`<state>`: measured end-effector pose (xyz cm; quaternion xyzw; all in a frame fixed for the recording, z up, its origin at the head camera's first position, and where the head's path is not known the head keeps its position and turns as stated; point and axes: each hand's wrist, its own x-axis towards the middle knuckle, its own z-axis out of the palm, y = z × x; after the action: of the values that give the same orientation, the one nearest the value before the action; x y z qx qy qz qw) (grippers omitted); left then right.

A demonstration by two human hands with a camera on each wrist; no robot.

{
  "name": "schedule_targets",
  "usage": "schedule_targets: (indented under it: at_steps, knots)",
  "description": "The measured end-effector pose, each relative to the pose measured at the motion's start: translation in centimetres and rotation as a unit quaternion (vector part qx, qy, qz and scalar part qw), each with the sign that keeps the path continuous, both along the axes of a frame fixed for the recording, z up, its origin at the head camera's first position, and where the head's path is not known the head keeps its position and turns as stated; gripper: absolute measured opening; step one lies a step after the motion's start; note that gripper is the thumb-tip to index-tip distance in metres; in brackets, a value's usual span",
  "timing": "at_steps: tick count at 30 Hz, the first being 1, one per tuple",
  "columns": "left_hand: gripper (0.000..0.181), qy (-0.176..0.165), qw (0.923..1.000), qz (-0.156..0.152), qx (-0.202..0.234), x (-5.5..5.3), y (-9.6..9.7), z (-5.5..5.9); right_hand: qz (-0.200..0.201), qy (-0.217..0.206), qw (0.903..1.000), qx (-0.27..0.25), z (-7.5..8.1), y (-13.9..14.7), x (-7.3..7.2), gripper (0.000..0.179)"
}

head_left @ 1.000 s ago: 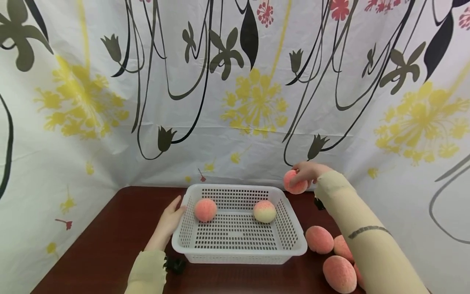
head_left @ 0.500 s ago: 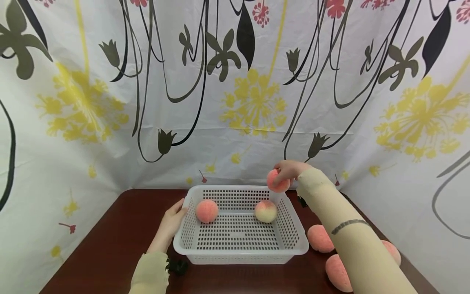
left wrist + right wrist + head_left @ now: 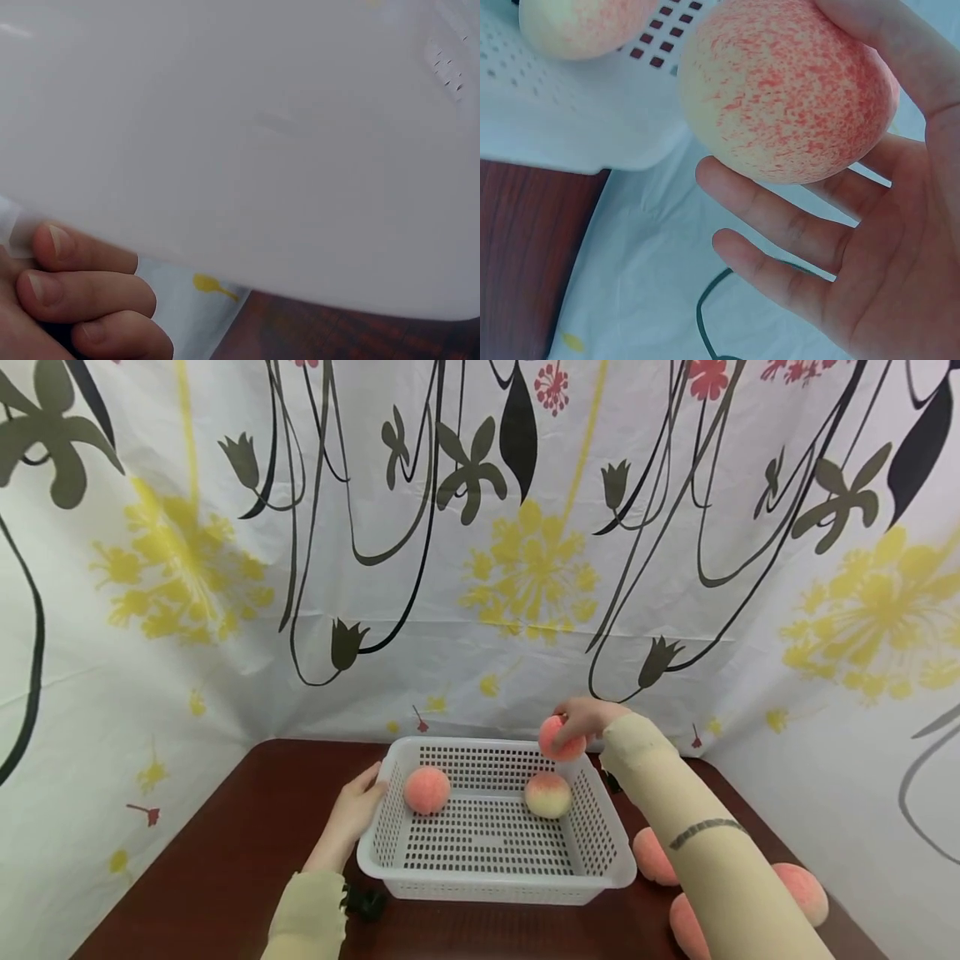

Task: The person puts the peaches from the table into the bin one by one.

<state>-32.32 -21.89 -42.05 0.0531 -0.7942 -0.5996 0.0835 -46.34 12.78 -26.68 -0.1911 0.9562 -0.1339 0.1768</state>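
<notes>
My right hand (image 3: 588,717) grips a pink peach (image 3: 558,743) over the back right corner of a white perforated plastic basket (image 3: 495,880). In the right wrist view, thumb and fingers pinch this peach (image 3: 787,90), while two fingers extend below it. Inside the basket, a pink peach (image 3: 427,791) lies at the left and a yellowish one with a red top (image 3: 547,796) at the right. At the basket's left side, my left hand (image 3: 351,810) holds the rim. Its curled fingers (image 3: 94,289) show under the rim in the left wrist view.
Several more peaches lie right of the basket, among them one near its corner (image 3: 654,857) and one beyond the sleeve (image 3: 801,892). The dark red-brown table (image 3: 210,860) meets a floral white cloth (image 3: 420,677) behind and at the sides.
My right hand has carried its peach leftward, from beyond the basket's right side to over its back right corner, and has dipped slightly. The left hand stays on the rim.
</notes>
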Motion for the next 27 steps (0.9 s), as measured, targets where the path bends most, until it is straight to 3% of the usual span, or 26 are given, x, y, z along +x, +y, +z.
schedule_targets:
  at_steps: [5,11,15,21,27]
  knots:
    - [0.058,0.004,1.0000,0.002,0.004,0.0,-0.2,0.3,0.003,0.005,0.9999,0.010,0.1,-1.2,-0.1,0.076]
    - [0.059,-0.006,0.9999,-0.001,0.013,0.2,-0.6,-0.2,0.012,0.001,0.9999,0.012,0.1,-2.6,0.2,0.072]
    - [0.061,-0.005,0.9997,0.000,0.022,0.3,-0.6,-0.3,0.017,-0.019,0.9994,-0.025,-0.8,-3.4,0.1,0.070]
    - [0.060,-0.008,0.9999,0.000,0.015,0.1,-0.4,-0.2,0.027,-0.015,0.9995,-0.010,-2.4,-4.4,-0.1,0.075]
    - [0.066,-0.005,0.9999,0.012,0.010,-0.1,0.0,-0.4,0.020,-0.021,0.9993,-0.024,-3.1,-5.8,0.3,0.075]
